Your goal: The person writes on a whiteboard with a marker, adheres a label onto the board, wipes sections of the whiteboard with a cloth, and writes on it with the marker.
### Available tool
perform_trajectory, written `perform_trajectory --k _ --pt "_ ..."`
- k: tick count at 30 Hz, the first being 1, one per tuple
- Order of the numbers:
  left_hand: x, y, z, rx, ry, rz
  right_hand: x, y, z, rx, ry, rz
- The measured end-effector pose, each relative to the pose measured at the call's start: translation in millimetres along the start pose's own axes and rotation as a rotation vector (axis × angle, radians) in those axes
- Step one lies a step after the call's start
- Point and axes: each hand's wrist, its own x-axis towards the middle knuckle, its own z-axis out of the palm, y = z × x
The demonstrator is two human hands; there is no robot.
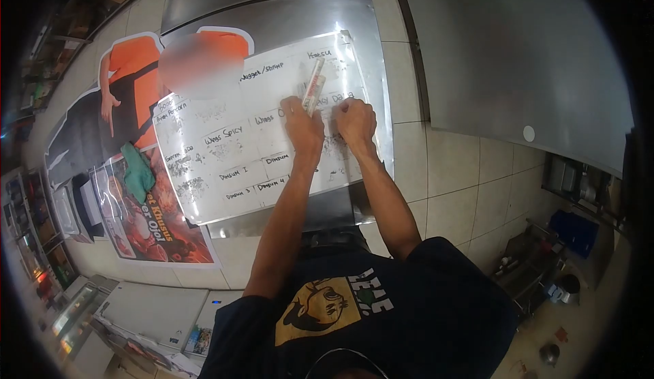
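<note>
A white board (231, 116) with handwritten black words lies on a metal table. Near its right side, my left hand (304, 125) is closed, and a whitish tube with red print (314, 90) sticks up past its fingers. Whether that hand grips the tube or only rests beside it is hard to tell, but the two touch. My right hand (355, 121) is closed over the board a little to the right, its fingertips pinched together; anything between them is too small to make out. Dark smudges show on the board around both hands.
A green cloth (138, 173) lies on a printed poster (157, 225) left of the board. An orange and black cutout (129, 79) lies beyond it. The metal table (272, 14) shows behind the board. A large grey panel (504, 52) stands at the right; a white freezer (150, 311) is at the lower left.
</note>
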Motion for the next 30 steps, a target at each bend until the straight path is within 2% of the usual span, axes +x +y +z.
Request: perform_trajectory --k 21,30 --pt "-1.1 -2.4 0.9 -0.026 0.008 0.001 -1.0 1.4 -0.8 0.032 -0.011 -0.009" --pt "-1.7 -0.8 0.8 -0.002 0.011 -0.007 -3.2 -5.1 -3.1 -0.066 0.022 -0.014"
